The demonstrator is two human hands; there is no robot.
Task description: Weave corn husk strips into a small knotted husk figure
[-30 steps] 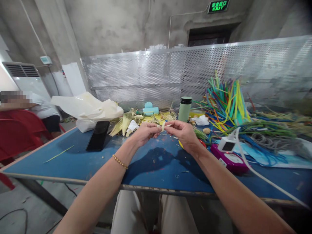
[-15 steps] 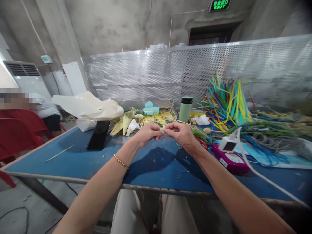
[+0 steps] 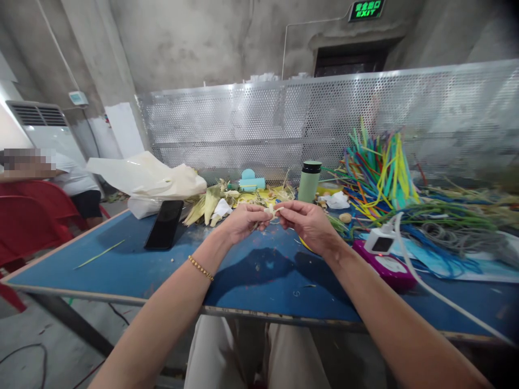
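Between the left hand (image 3: 245,222) and the right hand (image 3: 307,222) is a small pale strip (image 3: 272,211). Each grip is narrow: thumb and finger pinch the strip, one hand from each side. Whether it is one piece or two I cannot tell, because the fingers cover most of it. It is held in the air above the table (image 3: 259,294), not resting on it.

From its look, I judge that the strip is very light and thin, rather soft, and easy to bend. It seems similar to dry plant leaf, so it may split if it is pulled hard; it is probably not slippery. The best place to take hold, I think, is close to the part that shows in the middle, with the thumb and forefinger pressing flat and only with little force.

Compared with the frame of half a second ago, the fingertips are a little farther apart, so more of the strip is visible. The right hand has shifted slightly, and a yellow edge (image 3: 306,245) now appears below it.

Farther out, nothing seems displaced: the husks (image 3: 210,205) lie behind the left hand, the bottle (image 3: 309,183) stands upright behind the right one, and the phone (image 3: 164,225) lies on the left.
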